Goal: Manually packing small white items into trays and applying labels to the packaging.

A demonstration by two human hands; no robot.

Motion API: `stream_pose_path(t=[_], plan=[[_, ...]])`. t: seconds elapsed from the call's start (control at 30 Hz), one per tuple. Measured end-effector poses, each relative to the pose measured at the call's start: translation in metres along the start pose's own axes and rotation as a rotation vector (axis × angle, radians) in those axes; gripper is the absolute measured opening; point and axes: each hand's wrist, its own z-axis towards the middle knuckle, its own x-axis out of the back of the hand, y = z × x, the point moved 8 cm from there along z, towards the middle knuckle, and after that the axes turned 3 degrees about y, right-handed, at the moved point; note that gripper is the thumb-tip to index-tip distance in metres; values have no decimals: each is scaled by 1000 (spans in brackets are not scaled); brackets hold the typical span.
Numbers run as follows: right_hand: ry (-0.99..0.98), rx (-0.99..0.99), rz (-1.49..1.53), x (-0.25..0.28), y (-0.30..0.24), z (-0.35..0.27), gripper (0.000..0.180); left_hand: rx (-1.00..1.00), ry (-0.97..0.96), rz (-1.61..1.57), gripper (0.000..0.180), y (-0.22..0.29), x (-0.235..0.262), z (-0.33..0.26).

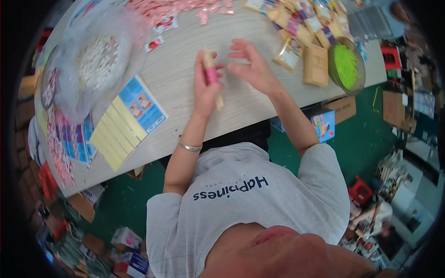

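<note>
Holding: a cream box [211, 74] with a pink band is clamped by the left hand [203, 95], above the table [178, 85].
Right hand [252, 67]: it is held just beside the box, with the fingers parted.
Left side: printed sheets [132, 120] are laid, and white pieces [98, 60] are contained in a clear bag [74, 99].
Right side: packed boxes [308, 23] are piled near a cream tray [316, 65]; green strips [346, 67] are gathered in a bowl [360, 85].
Far side: pink pieces [167, 7] are heaped.

Looks steeply down from head height, fisheye-wide, past the pale grey shirt [259, 204], close above the table [162, 74].
</note>
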Motion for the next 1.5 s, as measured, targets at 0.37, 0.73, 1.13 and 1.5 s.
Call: stream_pose_path(t=[0.37, 0.73, 1.13, 1.5], plan=[[608, 185, -389, 294, -59, 114, 46, 11, -244, 406, 82, -29, -173, 96], [305, -234, -1577, 221, -27, -35, 33, -226, -150, 1116, 98, -75, -208, 77], [455, 25, -1377, 183, 4, -95, 22, -158, -319, 584, 76, -47, -267, 179], [540, 209, -1117, 178, -9, -71, 13, -329, -506, 969, 52, -35, -268, 213]])
